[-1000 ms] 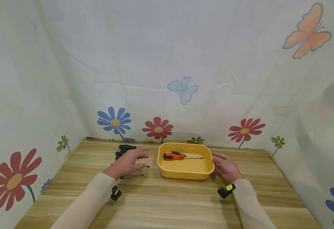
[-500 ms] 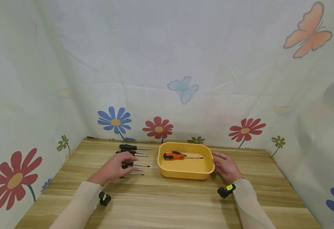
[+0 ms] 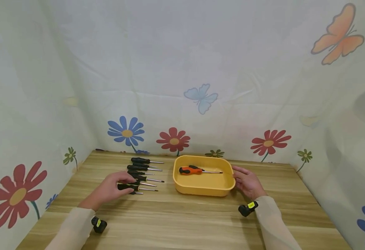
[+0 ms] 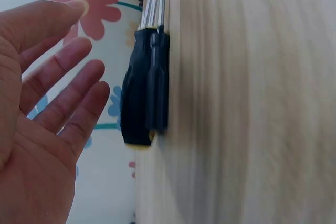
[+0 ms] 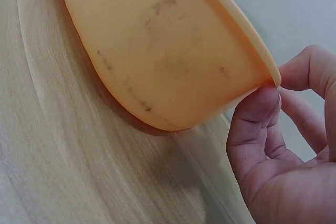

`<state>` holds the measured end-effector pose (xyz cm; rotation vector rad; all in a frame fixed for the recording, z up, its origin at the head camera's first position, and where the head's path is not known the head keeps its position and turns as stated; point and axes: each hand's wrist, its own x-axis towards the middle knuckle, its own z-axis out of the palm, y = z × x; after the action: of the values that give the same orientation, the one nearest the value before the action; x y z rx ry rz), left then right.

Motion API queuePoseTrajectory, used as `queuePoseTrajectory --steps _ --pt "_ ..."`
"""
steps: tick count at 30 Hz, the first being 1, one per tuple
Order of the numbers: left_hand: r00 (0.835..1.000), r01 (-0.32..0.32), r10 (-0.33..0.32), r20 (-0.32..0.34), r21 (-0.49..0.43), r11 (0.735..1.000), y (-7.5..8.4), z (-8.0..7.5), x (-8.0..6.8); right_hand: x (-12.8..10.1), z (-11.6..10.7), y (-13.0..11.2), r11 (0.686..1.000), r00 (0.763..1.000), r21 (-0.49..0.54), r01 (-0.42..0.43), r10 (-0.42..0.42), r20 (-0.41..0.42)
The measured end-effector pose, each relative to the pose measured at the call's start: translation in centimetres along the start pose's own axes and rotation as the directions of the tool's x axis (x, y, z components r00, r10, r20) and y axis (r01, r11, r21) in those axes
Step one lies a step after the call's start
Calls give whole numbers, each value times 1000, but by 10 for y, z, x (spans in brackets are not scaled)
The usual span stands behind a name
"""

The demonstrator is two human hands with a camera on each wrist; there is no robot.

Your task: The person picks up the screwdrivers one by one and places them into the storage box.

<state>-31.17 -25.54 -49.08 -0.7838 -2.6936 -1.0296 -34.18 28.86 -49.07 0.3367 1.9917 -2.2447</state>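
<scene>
A yellow tray (image 3: 205, 190) stands mid-table with an orange-and-black screwdriver (image 3: 190, 170) lying inside. My right hand (image 3: 244, 180) holds the tray's right end; in the right wrist view the thumb (image 5: 255, 116) presses the tray (image 5: 157, 51) wall just under the rim and a finger lies beyond the rim. Left of the tray lies a row of several black screwdrivers (image 3: 140, 169). My left hand (image 3: 116, 183) hovers at the nearest one (image 3: 127, 187), fingers straight. In the left wrist view the open palm (image 4: 47, 119) sits beside the black handle (image 4: 143, 93), not touching it.
The wooden table (image 3: 182, 222) is enclosed by a flower-and-butterfly printed cloth (image 3: 201, 86) at the back and both sides. The screwdriver shafts point right, toward the tray. Bare tabletop lies in front of the tray and near me.
My left hand has drawn back toward me along the screwdriver row, from its far end to the nearest screwdriver. The right hand and tray have stayed put.
</scene>
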Motion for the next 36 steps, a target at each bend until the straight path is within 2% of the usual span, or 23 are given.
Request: queuePoseTrajectory --steps 2,11,20,31,36 --pt "999 39 -39 -4 -11 999 -1 -2 -3 0 -1 0 1000 1000 -8 0 0 1" --pt "992 123 -125 -21 -60 991 -15 -11 -18 1 -3 3 1000 1000 11 -2 2 -3" --pt "988 142 -142 -54 -12 990 -28 -16 -30 2 -1 3 999 1000 34 2 -3 19" --pt "967 254 -254 -8 17 967 -25 -15 -30 2 -1 2 999 999 34 4 -6 35" --pt "960 278 -278 8 36 960 -25 -12 -28 2 -1 2 999 999 35 5 -6 31"
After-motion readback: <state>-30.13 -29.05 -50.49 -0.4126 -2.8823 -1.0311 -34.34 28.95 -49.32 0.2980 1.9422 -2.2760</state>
